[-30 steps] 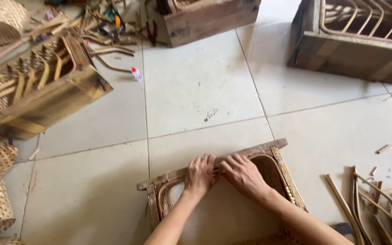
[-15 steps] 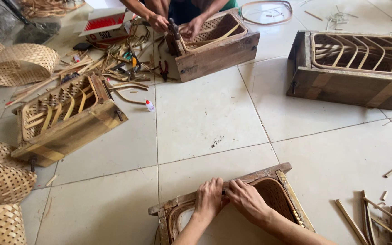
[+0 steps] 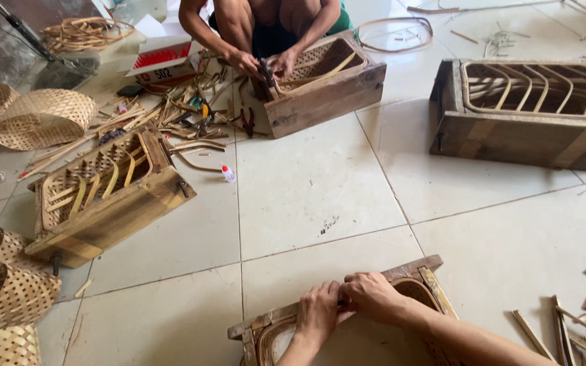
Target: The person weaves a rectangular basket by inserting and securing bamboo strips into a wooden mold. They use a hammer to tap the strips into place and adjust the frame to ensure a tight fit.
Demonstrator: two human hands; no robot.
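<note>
Both my hands rest on the far rim of a wooden mould box (image 3: 415, 269) with a woven basket inside it, at the bottom of the view. My left hand (image 3: 318, 312) grips the rim, fingers curled over it. My right hand (image 3: 372, 296) presses on the rim right beside it, fingers touching the left hand's. What lies under the fingers is hidden. Across the floor another person's hands (image 3: 260, 66) work at a second wooden mould box (image 3: 320, 102).
A third mould box (image 3: 113, 210) with bamboo ribs lies at the left, a fourth (image 3: 523, 132) at the upper right. Woven baskets (image 3: 38, 118) stand at the left, more (image 3: 5, 291) lower left. Bamboo strips and tools (image 3: 184, 115) litter the floor; loose sticks (image 3: 564, 325) lie at right.
The view has tilted up, bringing the other person and more of the far boxes into sight. My hands stay together on the box rim, lower in the view.
</note>
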